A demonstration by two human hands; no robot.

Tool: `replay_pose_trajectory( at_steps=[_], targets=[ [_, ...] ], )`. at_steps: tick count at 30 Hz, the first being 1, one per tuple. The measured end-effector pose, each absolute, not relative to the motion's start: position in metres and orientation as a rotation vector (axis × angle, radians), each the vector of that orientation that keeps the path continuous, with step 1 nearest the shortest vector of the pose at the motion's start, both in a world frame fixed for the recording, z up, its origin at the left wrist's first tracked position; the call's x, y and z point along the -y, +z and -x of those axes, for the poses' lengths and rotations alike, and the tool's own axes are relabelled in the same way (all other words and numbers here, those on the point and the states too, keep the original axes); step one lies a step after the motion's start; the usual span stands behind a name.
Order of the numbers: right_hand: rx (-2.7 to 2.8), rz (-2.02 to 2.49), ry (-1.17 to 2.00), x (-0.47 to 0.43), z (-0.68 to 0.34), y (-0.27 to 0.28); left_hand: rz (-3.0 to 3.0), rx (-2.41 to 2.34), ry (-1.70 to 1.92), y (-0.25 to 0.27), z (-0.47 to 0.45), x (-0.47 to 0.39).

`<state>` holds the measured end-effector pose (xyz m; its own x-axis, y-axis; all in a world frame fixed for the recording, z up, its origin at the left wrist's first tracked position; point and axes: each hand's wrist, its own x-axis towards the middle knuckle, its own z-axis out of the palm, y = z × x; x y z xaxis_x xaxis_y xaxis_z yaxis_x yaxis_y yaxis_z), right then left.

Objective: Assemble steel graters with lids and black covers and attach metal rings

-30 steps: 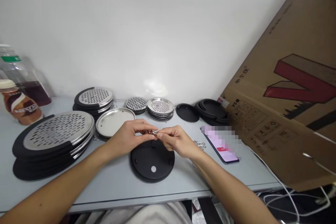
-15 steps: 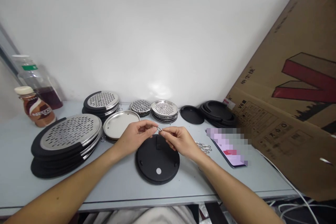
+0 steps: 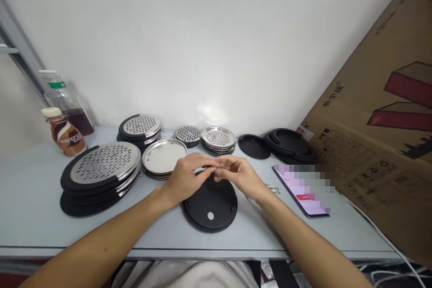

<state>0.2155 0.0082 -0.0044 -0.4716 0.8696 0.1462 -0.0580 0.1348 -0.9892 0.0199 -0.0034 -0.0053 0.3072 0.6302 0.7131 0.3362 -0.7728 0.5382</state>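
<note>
From where I stand, taking the black disc (image 3: 209, 204) as the middle of a clock with twelve toward the wall, it lies flat on the counter (image 3: 162, 234) right in front of the seated person, a white dot showing toward its six o'clock edge. The left hand (image 3: 191, 175) and right hand (image 3: 241, 173) meet over its twelve o'clock edge, thumbs and fingers of each pinched together; I can't tell what, if anything, is caught between them, as the fingers hide it. At ten o'clock, just beside the left hand, sits a pile of plain silver plates (image 3: 164, 155), and past it, nearer nine, a tall stack of black-rimmed graters (image 3: 106, 164). Two low piles of perforated metal discs (image 3: 218, 137) stand toward twelve, near the wall. Around two, black round pieces (image 3: 290, 144) are piled up, with a loose black plate (image 3: 254, 146) next to them. Nearer three, wire clips (image 3: 275, 189) peek out beside the right forearm, and beyond them lies a phone (image 3: 297, 189), its screen lit, with a big cardboard box (image 3: 357, 144) leaning past it.
</note>
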Motion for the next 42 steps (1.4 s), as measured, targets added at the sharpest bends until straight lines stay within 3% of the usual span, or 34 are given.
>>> replay_pose_trajectory(
  at_steps=[5,9,18,42],
  targets=[
    [1.67,1.023,1.28,-0.014,-0.222,-0.006,-2.168,-1.056,1.339,-0.009,-0.02,-0.002],
    [1.887,1.154,0.829,-0.019,-0.222,-0.016,-2.16,-1.146,1.202,-0.021,-0.02,-0.01],
    [2.124,0.99,0.345,-0.02,-0.213,-0.041,-2.265,-1.226,1.096,-0.035,-0.016,-0.013],
    [2.104,0.989,0.363,-0.023,-0.21,-0.05,-2.483,-1.273,0.996,-0.036,-0.014,-0.008]
  ],
)
